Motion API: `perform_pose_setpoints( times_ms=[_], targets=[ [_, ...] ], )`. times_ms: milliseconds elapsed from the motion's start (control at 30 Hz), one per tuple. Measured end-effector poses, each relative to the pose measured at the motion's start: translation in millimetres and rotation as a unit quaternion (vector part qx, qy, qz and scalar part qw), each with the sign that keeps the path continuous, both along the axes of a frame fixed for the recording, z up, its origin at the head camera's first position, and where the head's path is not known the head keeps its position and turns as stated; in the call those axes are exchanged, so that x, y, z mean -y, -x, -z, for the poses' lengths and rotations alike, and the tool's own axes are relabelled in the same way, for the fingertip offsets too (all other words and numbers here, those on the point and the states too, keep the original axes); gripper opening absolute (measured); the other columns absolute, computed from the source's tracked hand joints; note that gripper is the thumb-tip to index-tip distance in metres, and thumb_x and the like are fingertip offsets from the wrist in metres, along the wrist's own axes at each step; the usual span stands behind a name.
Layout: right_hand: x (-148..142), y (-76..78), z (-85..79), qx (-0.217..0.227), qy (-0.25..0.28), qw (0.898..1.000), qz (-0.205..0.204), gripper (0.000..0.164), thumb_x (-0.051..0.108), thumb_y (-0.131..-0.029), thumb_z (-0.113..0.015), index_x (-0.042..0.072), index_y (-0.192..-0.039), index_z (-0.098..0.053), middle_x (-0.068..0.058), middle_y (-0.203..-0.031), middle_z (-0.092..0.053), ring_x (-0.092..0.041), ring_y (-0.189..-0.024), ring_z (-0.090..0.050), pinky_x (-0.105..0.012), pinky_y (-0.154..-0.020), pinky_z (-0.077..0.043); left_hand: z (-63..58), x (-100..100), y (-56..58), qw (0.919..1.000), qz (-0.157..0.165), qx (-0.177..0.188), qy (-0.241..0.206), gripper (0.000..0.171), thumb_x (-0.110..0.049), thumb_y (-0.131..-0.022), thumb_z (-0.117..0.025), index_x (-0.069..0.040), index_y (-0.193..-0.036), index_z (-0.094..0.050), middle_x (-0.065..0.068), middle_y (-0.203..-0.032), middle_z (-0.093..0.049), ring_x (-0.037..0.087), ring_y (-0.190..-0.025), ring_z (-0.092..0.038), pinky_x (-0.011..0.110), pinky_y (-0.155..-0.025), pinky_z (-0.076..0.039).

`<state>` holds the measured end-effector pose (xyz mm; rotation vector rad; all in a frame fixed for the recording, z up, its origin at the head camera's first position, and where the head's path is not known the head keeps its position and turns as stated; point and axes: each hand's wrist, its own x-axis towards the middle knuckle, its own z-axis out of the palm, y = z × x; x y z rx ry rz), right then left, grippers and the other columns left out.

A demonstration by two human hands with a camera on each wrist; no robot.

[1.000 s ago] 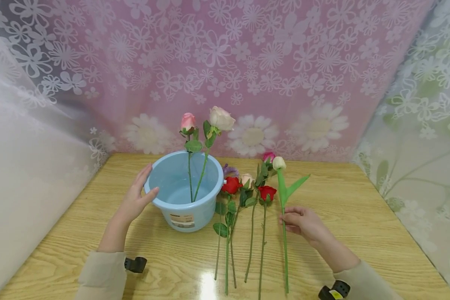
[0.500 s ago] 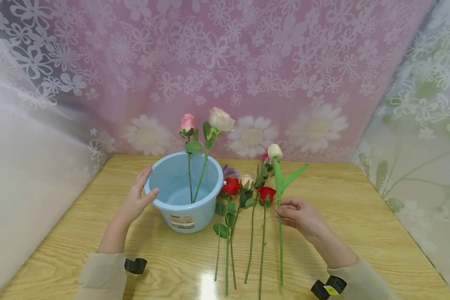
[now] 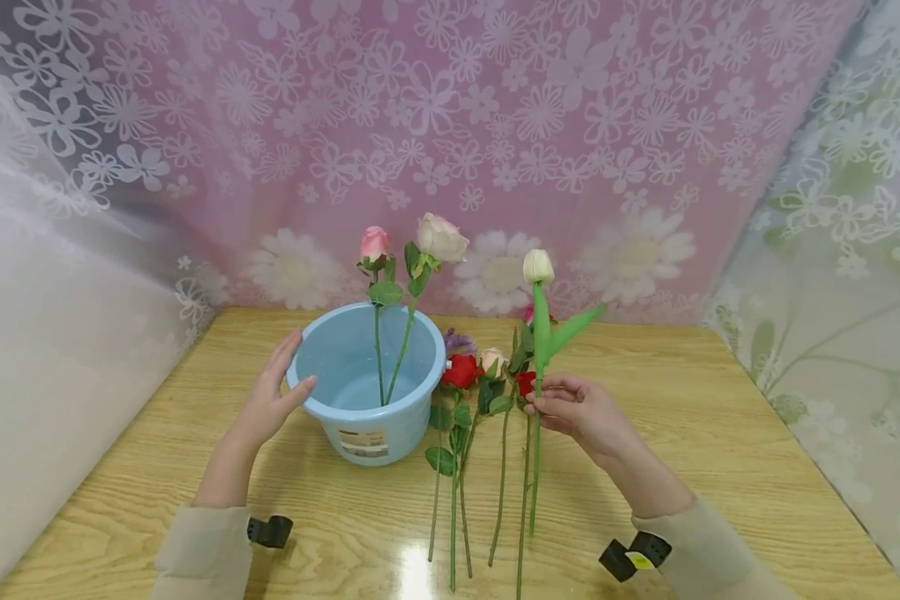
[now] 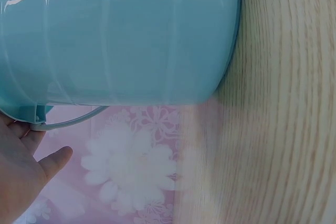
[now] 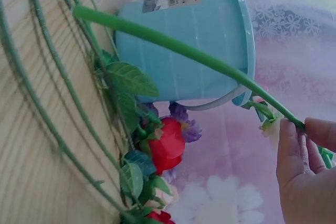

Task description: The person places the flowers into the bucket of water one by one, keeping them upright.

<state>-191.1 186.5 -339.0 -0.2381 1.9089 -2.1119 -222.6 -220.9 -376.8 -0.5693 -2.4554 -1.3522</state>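
My right hand (image 3: 588,421) pinches the stem of a white tulip (image 3: 542,333) between thumb and fingers. The tulip stands upright above the table, in front of a red rose (image 3: 525,383) that it partly hides. In the right wrist view its green stem (image 5: 184,49) slants toward the bucket. At the left, my left hand (image 3: 270,404) rests against the rim of a light blue bucket (image 3: 414,429), fingers extended and thumb apart. Inside the bucket lean a pink rose (image 3: 375,242) and a cream rose (image 3: 441,237).
Between bucket and right hand lie several long-stemmed flowers: another red rose (image 3: 462,372), a pale peach rose (image 3: 493,361), a purple flower (image 3: 460,342), and a magenta bloom behind the tulip. A patterned pink curtain (image 3: 390,150) hangs behind the wooden table (image 3: 195,400).
My right hand has lifted the tulip and carried it left toward the bucket, now over the red rose. My left hand keeps its place at the rim.
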Motion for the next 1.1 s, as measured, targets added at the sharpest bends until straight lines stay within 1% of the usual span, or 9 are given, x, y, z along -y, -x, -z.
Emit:
perform_pose_setpoints(
  times_ms=[200, 333, 467, 667, 700, 800, 900, 1000, 1100],
  targets=[
    [12, 6.4, -11.5, -0.016, 0.018, 1.0, 0.003, 0.016, -0.004, -0.084, -0.053, -0.003, -0.099, -0.049, -0.006, -0.087, -0.062, -0.016, -0.081, -0.062, -0.028, -0.073, -0.05, -1.2, 0, -1.2, 0.9999, -0.006, -0.001, 0.009, 0.068, -0.017, -0.084, -0.057, -0.002, -0.14, -0.021, 0.016, -0.144, -0.015, 0.036, -0.129, -0.012, 0.062, -0.095, -0.014],
    [20, 10.5, -18.8, -0.023, 0.014, 1.0, 0.007, 0.021, -0.004, -0.084, -0.054, -0.006, -0.104, -0.048, -0.007, -0.088, -0.062, -0.017, -0.082, -0.062, -0.029, -0.074, -0.049, -1.2, 0, -1.3, 0.9999, -0.006, 0.001, 0.01, 0.069, -0.017, -0.083, -0.057, -0.003, -0.14, -0.021, 0.016, -0.144, -0.015, 0.036, -0.129, -0.012, 0.063, -0.095, -0.014],
    [29, 14.5, -25.7, -0.026, 0.008, 1.0, 0.009, 0.023, -0.004, -0.084, -0.054, -0.004, -0.106, -0.047, -0.005, -0.086, -0.062, -0.016, -0.081, -0.062, -0.031, -0.075, -0.049, -3.1, -1, -2.3, 0.9999, -0.007, 0.003, 0.01, 0.068, -0.012, -0.083, -0.056, -0.001, -0.14, -0.021, 0.018, -0.144, -0.015, 0.037, -0.129, -0.012, 0.063, -0.095, -0.014],
    [41, 18.3, -34.4, -0.035, -0.008, 0.999, 0.014, 0.03, -0.003, -0.084, -0.054, -0.008, -0.112, -0.045, -0.002, -0.085, -0.059, -0.013, -0.079, -0.062, -0.03, -0.074, -0.049, -26.2, -15, -18.2, 0.9999, -0.006, 0.013, 0.008, 0.065, -0.005, -0.082, -0.052, 0.011, -0.136, -0.019, 0.029, -0.14, -0.014, 0.046, -0.126, -0.011, 0.064, -0.094, -0.013],
    [43, 18.8, -35.5, -0.037, -0.008, 0.999, 0.014, 0.03, -0.003, -0.084, -0.054, -0.008, -0.112, -0.045, -0.002, -0.085, -0.059, -0.014, -0.08, -0.062, -0.031, -0.075, -0.049, -25.6, -15, -17.8, 0.9999, -0.005, 0.014, 0.007, 0.065, -0.005, -0.082, -0.052, 0.01, -0.136, -0.019, 0.028, -0.14, -0.014, 0.046, -0.126, -0.011, 0.065, -0.093, -0.013],
    [49, 20.5, -38.1, -0.045, 0.003, 0.999, 0.009, 0.026, -0.005, -0.083, -0.054, -0.006, -0.108, -0.047, -0.002, -0.083, -0.061, -0.015, -0.08, -0.062, -0.034, -0.078, -0.048, -14.5, -9, -9.6, 0.9999, -0.005, 0.013, 0.009, 0.067, -0.008, -0.083, -0.054, 0.005, -0.138, -0.019, 0.024, -0.142, -0.014, 0.042, -0.127, -0.011, 0.064, -0.094, -0.013],
    [54, 21.2, -41.1, -0.059, 0.015, 0.998, 0.0, 0.022, -0.005, -0.083, -0.054, -0.004, -0.104, -0.049, -0.002, -0.082, -0.061, -0.015, -0.079, -0.062, -0.032, -0.077, -0.049, -2.2, -1, 0.1, 0.9999, -0.005, 0.012, 0.01, 0.069, -0.012, -0.083, -0.056, -0.001, -0.14, -0.019, 0.019, -0.144, -0.014, 0.039, -0.129, -0.011, 0.063, -0.094, -0.014],
    [59, 21.7, -45.0, -0.071, 0.019, 0.997, -0.01, 0.02, -0.004, -0.083, -0.054, -0.005, -0.103, -0.049, -0.004, -0.084, -0.06, -0.015, -0.08, -0.062, -0.03, -0.075, -0.049, -2.6, -1, -0.4, 0.9998, -0.008, 0.012, 0.013, 0.07, -0.013, -0.083, -0.056, -0.003, -0.141, -0.019, 0.017, -0.144, -0.014, 0.037, -0.129, -0.012, 0.063, -0.094, -0.015],
    [65, 22.3, -49.9, -0.082, 0.016, 0.996, -0.012, 0.02, -0.004, -0.083, -0.054, -0.006, -0.103, -0.049, -0.008, -0.087, -0.06, -0.016, -0.081, -0.062, -0.031, -0.075, -0.049, -11.3, -6, -7.3, 0.9998, -0.006, 0.015, 0.008, 0.068, -0.009, -0.083, -0.055, 0.002, -0.139, -0.018, 0.021, -0.143, -0.014, 0.04, -0.128, -0.011, 0.064, -0.094, -0.014]
  ],
)
